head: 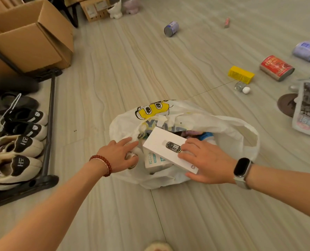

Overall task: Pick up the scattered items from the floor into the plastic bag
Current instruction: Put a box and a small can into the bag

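Note:
A white plastic bag (228, 127) with a yellow cartoon print lies open on the floor in front of me. My right hand (205, 160) grips a flat white box (161, 142) over the bag's mouth. My left hand (119, 154) pinches the bag's left rim. Inside the bag a white and blue packet (150, 161) shows under the box. Still on the floor lie a yellow box (241, 74), a red can (275, 67), a small bottle with a white cap (241, 87), two pale blue cans (171, 29) (307, 50) and a small stick-shaped pack (226, 22).
A black shoe rack (49, 113) with several shoes stands at the left, cardboard boxes (29, 37) behind it. A printed bag (308, 109) and a brown round object (286, 104) lie at the right edge. Two small figurines (115, 9) stand at the back.

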Demonstrator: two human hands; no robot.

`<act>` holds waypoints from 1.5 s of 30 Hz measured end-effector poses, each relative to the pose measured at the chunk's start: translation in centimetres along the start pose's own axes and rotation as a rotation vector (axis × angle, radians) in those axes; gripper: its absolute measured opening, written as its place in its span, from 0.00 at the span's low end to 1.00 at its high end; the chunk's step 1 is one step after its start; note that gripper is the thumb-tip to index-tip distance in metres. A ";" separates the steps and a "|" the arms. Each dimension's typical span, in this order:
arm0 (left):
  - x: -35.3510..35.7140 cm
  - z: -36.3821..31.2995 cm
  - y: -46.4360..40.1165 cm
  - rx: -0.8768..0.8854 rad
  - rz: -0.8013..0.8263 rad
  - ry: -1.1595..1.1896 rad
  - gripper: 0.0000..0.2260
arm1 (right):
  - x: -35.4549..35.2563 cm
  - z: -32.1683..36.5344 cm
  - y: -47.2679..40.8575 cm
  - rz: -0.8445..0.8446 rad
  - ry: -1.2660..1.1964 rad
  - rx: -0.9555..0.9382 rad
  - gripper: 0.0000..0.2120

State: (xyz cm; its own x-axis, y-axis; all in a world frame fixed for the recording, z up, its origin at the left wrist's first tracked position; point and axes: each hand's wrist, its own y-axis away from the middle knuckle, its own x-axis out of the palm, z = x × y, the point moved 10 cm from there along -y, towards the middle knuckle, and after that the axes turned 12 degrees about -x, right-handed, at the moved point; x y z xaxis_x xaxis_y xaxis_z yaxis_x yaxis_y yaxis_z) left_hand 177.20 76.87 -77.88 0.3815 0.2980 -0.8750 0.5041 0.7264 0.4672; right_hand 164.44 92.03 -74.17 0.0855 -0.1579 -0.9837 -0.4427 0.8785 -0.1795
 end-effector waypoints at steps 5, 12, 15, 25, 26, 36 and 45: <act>-2.4 1.5 0.9 -0.033 -0.260 0.094 0.41 | 1.3 -1.8 1.2 0.094 0.066 0.192 0.30; -4.5 4.2 3.7 0.009 -0.452 0.184 0.31 | -0.9 -0.1 -2.4 -0.022 0.116 0.074 0.20; -4.9 4.6 4.1 0.017 -0.470 0.194 0.30 | -2.3 -1.0 -6.6 -0.076 0.146 0.116 0.18; -6.2 4.0 4.7 0.002 -0.560 0.304 0.29 | -1.6 -2.2 -11.7 -0.071 -0.040 0.150 0.25; -6.1 4.0 4.7 -0.007 -0.557 0.319 0.29 | -1.0 -1.8 -11.2 -0.040 -0.003 0.079 0.26; -13.5 0.3 8.0 0.259 -0.873 0.570 0.24 | -1.9 -7.2 -2.2 -0.014 0.027 0.275 0.31; -6.4 -6.7 3.1 0.171 -0.774 -0.354 0.17 | -0.8 -8.6 0.0 0.098 -0.113 0.421 0.25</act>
State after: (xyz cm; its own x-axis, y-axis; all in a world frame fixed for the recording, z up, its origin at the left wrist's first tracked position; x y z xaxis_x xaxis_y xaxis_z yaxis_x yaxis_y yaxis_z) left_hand 171.17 81.36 -71.64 0.0875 -0.4728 -0.8768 0.8202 0.5337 -0.2059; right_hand 156.72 88.28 -73.47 0.1688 -0.0353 -0.9850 -0.0533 0.9976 -0.0449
